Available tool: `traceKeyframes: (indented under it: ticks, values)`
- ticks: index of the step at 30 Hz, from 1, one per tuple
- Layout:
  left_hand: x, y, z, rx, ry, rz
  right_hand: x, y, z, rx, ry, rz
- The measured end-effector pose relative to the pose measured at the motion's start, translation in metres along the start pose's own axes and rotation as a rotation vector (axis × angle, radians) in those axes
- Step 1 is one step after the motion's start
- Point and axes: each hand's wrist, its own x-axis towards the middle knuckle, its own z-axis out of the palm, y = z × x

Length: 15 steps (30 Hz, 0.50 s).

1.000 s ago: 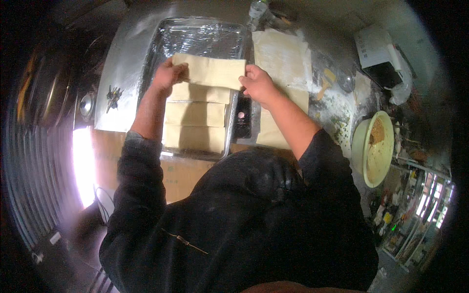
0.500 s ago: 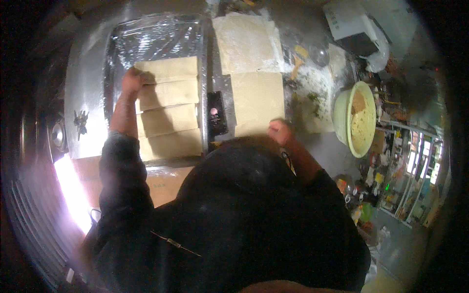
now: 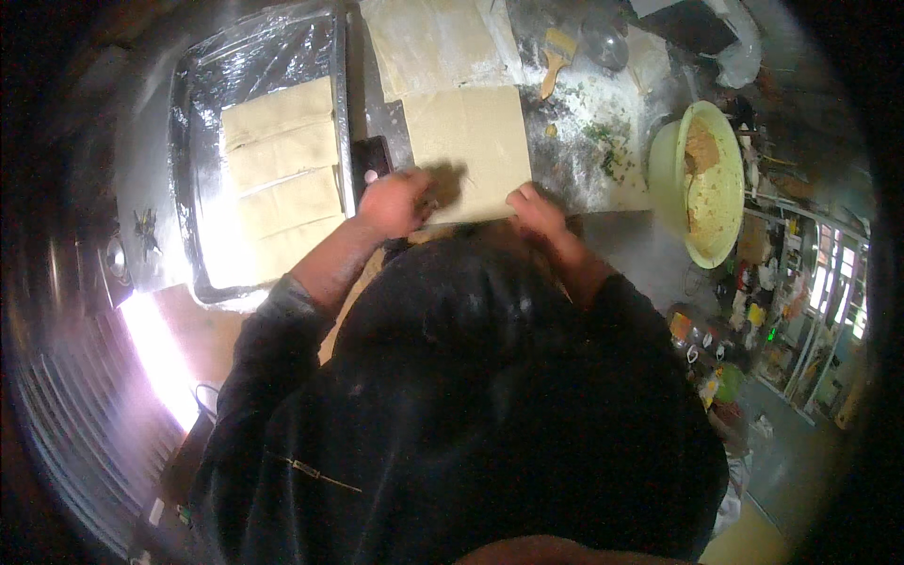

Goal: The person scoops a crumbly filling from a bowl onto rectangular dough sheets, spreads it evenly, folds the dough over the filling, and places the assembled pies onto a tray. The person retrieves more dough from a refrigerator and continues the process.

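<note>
A pale rectangular dough sheet (image 3: 476,132) lies flat on the metal table in front of me. Over its near left corner is my left hand (image 3: 397,202), slightly blurred, its fingertips mostly hidden. My right hand (image 3: 539,212) pinches the sheet's near right corner with closed fingers. Left of them stands a metal tray (image 3: 345,113) lined with clear plastic film. Several folded dough pieces (image 3: 282,151) lie in a row inside it. Beyond the sheet sits a flour-dusted stack of dough sheets (image 3: 438,42).
A brush (image 3: 556,61) with a wooden handle lies near a clear round container (image 3: 603,47). Flour and green bits (image 3: 607,151) are scattered on the table at right. A pale green basin (image 3: 667,165) holds a brownish filling. Between tray and dough lies a dark flat object (image 3: 369,155).
My left hand has left the dough pieces in the tray and come right to the dough sheet's near corner. My right hand stays at the other near corner. The view has shifted.
</note>
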Motion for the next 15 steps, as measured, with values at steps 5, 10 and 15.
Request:
traceKeyframes:
  ticks: [5, 10, 15]
  values:
    - [-0.004, 0.036, 0.035, -0.037, -0.179, -0.134, 0.015, 0.021, -0.011, 0.074, -0.069, -0.220]
    - [-0.011, 0.060, 0.065, 0.088, -0.260, -0.396, 0.018, 0.020, -0.023, 0.114, -0.032, -0.294]
    - [-0.004, 0.079, 0.096, 0.284, -0.038, -0.468, 0.029, 0.025, -0.041, 0.376, 0.141, -0.298]
